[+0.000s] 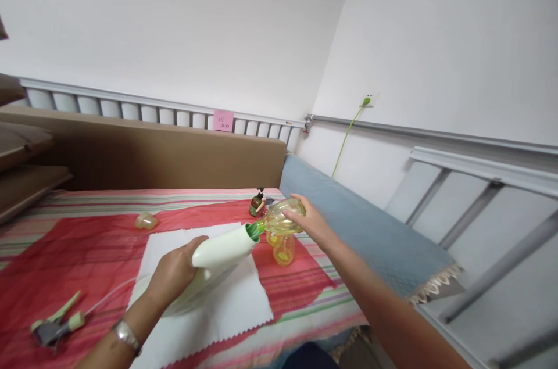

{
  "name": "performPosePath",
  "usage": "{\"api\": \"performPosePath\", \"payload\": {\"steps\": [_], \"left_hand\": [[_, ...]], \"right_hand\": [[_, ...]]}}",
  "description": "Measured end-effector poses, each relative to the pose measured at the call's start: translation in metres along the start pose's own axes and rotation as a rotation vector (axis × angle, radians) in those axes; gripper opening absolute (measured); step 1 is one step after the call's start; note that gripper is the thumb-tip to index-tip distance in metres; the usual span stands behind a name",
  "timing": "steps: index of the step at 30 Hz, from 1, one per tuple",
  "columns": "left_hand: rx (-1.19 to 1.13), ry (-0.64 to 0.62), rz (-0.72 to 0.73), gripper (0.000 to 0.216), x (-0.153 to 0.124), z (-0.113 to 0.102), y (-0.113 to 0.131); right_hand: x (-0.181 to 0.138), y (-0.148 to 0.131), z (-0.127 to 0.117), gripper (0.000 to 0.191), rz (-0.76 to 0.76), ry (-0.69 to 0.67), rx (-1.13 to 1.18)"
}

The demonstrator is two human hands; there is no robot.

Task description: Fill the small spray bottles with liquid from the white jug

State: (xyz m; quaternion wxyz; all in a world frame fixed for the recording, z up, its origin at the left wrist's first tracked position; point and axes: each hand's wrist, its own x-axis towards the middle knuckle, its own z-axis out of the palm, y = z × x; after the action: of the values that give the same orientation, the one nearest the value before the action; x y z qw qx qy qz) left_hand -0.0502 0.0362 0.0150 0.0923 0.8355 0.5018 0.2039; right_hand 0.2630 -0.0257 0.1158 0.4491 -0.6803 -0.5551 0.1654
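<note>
My left hand (174, 270) is closed around the handle of a pale whitish-green plastic jug (222, 250), which lies tilted with its green-lined mouth pointing up and right. In my right hand (311, 221) is a clear yellowish bottle (282, 216), tipped sideways. Its narrow neck meets the jug's mouth; whether it goes inside, I cannot tell. Just below the bottle stands a second yellow transparent vessel (284, 251). Behind them is a small dark green pump bottle (256, 204). A grey and light-green trigger sprayer head (54, 328) with a thin tube lies at the lower left.
A white cloth with a zigzag edge (257, 299) covers part of the red and striped bedding (104, 247). A small translucent cup-like piece (146, 221) sits at the left. A brown board (165, 154), a radiator (152, 113) and a blue-covered edge (349, 224) border the area.
</note>
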Motion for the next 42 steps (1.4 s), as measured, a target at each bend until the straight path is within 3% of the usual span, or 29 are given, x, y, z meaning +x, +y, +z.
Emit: {"api": "performPosePath", "payload": {"steps": [10,19,27,33,42], "left_hand": [[-0.037,0.023,-0.005,0.05,-0.002,0.001,-0.005],[-0.213,0.125,0.011,0.046,-0.018,0.006,-0.031],[-0.469,0.22,-0.03,0.047,-0.037,0.022,-0.068],[-0.568,0.251,-0.05,0.048,-0.046,0.022,-0.078],[-0.653,0.322,-0.038,0.049,-0.06,0.018,-0.086]], "right_hand": [[-0.004,-0.047,0.006,0.069,-0.328,-0.08,-0.311],[-0.022,-0.099,0.033,0.068,-0.705,-0.206,-0.638],[-0.021,-0.144,0.065,0.067,-0.755,-0.259,-0.689],[-0.024,-0.175,0.087,0.066,-0.787,-0.29,-0.751],[-0.014,-0.179,0.102,0.064,-0.789,-0.243,-0.704]]}}
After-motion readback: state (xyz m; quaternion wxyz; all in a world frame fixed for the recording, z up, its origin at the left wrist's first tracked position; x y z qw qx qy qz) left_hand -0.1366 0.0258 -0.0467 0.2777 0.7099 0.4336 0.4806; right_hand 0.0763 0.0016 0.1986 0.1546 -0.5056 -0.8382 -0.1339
